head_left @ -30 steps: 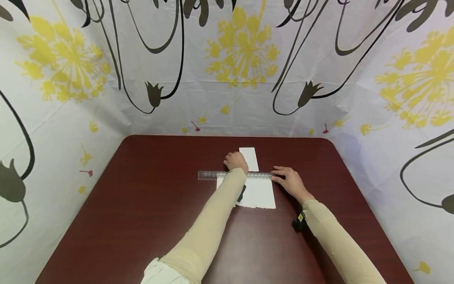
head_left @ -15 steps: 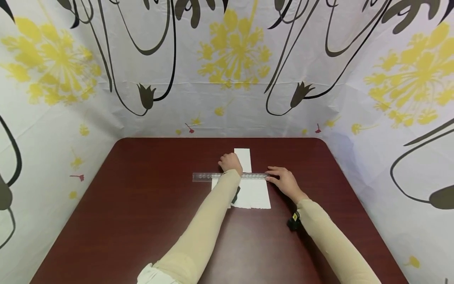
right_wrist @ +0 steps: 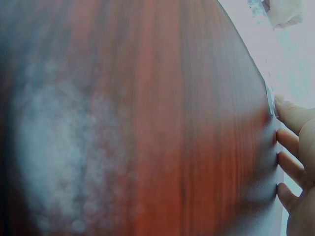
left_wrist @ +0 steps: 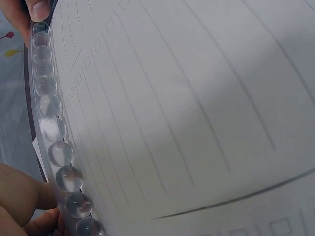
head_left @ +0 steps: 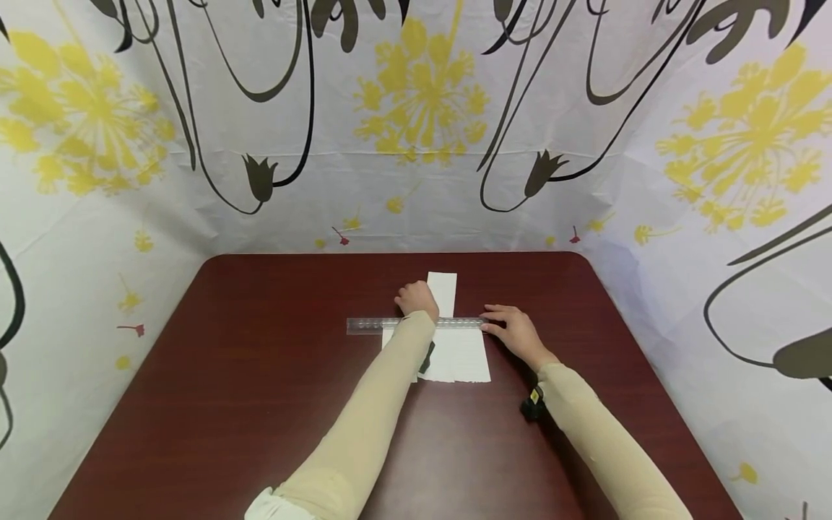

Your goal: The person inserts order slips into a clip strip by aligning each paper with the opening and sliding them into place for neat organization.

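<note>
A clear ruler with a row of round lens-like shapes lies across white paper printed with thin lines and small boxes. A narrow white paper strip extends beyond its far edge. My left hand, fingers bent, is by the ruler's far side, left of the strip; in the left wrist view its thumb meets the ruler's edge, but what the fingers hold is hidden. My right hand pinches the ruler's right end, thumb on the near side and forefinger on the far side. The right wrist view shows its other fingers spread.
The dark red-brown table extends around the paper on all sides. Behind and beside it hangs a patterned cloth with yellow flowers. My left sleeve covers part of the paper. The paper's near edge looks ragged.
The whole head view has shifted slightly left. Hands, ruler and paper keep nearly the same places relative to one another.
</note>
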Available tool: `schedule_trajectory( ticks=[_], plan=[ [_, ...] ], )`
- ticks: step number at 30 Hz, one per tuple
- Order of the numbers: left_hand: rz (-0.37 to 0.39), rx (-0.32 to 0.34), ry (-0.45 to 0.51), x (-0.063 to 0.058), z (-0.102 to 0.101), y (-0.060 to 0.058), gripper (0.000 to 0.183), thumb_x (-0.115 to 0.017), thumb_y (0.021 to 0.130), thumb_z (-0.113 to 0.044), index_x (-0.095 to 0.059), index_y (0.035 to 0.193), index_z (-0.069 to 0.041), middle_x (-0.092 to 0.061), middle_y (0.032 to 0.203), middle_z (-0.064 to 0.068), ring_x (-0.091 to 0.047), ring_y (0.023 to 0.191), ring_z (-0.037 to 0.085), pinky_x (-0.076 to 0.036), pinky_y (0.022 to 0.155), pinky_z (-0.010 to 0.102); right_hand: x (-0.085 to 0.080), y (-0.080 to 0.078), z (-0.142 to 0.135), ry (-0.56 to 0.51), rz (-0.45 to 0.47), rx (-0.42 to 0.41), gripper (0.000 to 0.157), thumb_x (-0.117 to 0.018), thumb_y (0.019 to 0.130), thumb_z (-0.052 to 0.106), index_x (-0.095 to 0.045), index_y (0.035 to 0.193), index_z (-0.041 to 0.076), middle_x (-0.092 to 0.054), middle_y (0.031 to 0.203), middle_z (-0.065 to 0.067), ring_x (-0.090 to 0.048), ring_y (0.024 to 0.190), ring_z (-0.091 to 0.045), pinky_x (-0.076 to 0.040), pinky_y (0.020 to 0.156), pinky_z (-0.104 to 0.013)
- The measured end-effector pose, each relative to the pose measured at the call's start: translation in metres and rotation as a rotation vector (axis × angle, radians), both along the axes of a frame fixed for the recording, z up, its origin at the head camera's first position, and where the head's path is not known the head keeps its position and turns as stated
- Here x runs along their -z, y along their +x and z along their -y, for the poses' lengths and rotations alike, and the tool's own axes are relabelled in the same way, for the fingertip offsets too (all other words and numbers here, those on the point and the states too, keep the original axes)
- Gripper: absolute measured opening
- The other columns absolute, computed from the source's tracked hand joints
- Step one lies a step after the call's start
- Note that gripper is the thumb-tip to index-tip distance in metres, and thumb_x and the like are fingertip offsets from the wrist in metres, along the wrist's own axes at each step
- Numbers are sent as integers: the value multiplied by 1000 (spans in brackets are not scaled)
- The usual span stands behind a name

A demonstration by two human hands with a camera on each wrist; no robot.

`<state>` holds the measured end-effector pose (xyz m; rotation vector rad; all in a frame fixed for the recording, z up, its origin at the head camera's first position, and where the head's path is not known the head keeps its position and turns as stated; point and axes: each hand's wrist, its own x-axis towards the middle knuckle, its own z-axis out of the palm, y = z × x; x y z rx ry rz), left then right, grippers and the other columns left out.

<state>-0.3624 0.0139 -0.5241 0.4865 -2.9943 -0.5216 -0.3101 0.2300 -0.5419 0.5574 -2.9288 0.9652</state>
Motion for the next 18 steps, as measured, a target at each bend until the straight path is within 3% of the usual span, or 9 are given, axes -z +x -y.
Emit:
schedule_trajectory(
  ticks=[18],
  plan=[
    [-2, 29, 2, -4, 2, 0, 20, -65, 93, -11, -73, 111, -5, -74, 113, 14, -67, 104, 29, -54, 92, 43, -1, 1, 1, -6, 6, -3, 38, -66, 95, 29, -66, 130, 11, -53, 149, -11, -41, 142, -36, -36, 113, -59]
  ],
)
